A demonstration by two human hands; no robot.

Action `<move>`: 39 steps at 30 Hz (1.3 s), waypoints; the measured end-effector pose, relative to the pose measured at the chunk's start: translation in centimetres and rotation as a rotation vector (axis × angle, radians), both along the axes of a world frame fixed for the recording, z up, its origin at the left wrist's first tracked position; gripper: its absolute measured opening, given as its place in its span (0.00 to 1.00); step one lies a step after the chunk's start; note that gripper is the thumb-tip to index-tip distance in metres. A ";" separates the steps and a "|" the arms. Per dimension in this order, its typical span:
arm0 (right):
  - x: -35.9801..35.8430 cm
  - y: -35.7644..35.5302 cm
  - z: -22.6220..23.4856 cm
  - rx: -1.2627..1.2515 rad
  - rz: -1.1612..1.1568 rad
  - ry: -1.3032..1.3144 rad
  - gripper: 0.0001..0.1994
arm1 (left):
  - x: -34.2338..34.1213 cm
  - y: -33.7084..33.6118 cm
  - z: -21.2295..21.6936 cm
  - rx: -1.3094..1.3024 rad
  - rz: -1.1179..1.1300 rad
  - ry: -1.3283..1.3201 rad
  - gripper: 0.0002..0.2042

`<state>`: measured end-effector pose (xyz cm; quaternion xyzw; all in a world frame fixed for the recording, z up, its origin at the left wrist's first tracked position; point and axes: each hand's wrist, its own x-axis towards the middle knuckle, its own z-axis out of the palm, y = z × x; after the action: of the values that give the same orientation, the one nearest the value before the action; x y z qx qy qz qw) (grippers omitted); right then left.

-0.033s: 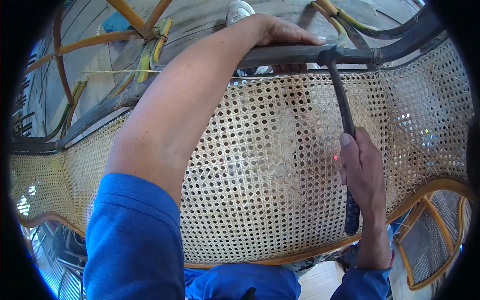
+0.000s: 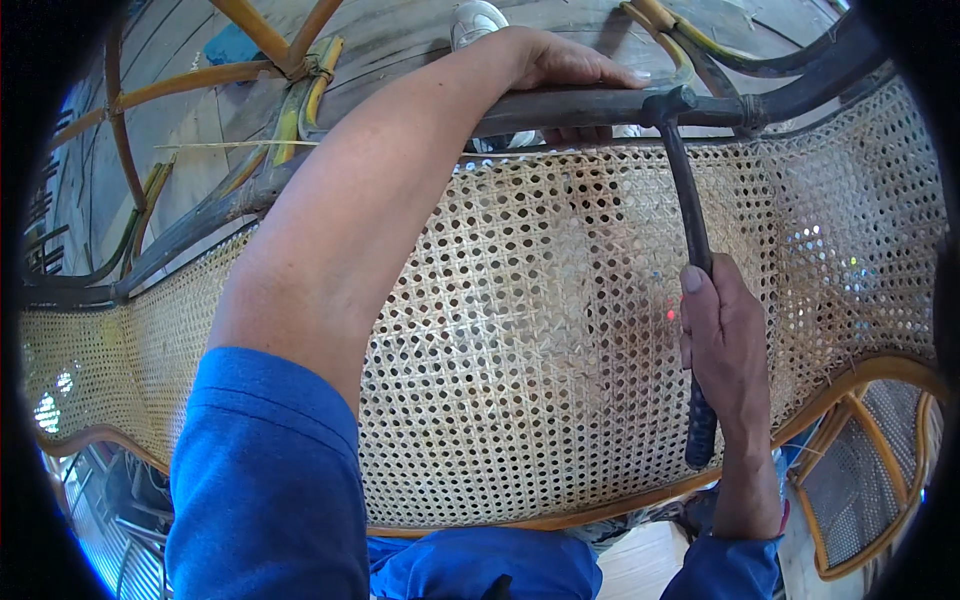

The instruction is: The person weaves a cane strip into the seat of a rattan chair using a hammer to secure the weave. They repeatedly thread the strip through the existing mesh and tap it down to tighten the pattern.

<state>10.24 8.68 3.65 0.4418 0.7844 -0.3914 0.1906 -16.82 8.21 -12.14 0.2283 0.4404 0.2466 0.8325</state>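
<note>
The right grip (image 2: 728, 335), at 3 o'clock in the view, is clamped round the handle of a hammer (image 2: 684, 190), thumb laid along the shaft. The hammer stands nearly upright over the right half of the cane panel (image 2: 500, 360), its butt end toward 4 o'clock and its head toward 1 o'clock. That head overlaps the dark rail (image 2: 570, 108) in view; whether they touch, I cannot tell.

The left grip (image 2: 585, 70), between 12 and 1 o'clock, is wrapped round the same rail, with fingertips showing in the gap below it. Its bare forearm crosses the panel from a blue sleeve (image 2: 265, 460) at 8 o'clock.

The woven panel, full of small holes, fills the middle and spreads toward 9 and 3 o'clock. A light brown rod (image 2: 500, 524) edges it at 6 o'clock. Farther out, a pale shoe (image 2: 478, 22) rests on the plank floor (image 2: 390, 45) at 12 o'clock, yellowish poles (image 2: 255, 32) meet near 11, and another cane chair (image 2: 855, 500) sits at 4.
</note>
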 end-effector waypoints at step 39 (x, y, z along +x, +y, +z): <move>27.8 -3.4 9.0 0.634 -0.757 0.178 0.08 | 25.0 -18.7 11.9 0.786 0.368 1.403 0.20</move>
<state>38.00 5.25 12.65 0.6966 0.6626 -0.2115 -0.1760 8.20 -10.48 -0.26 0.5282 0.7700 0.3152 0.1696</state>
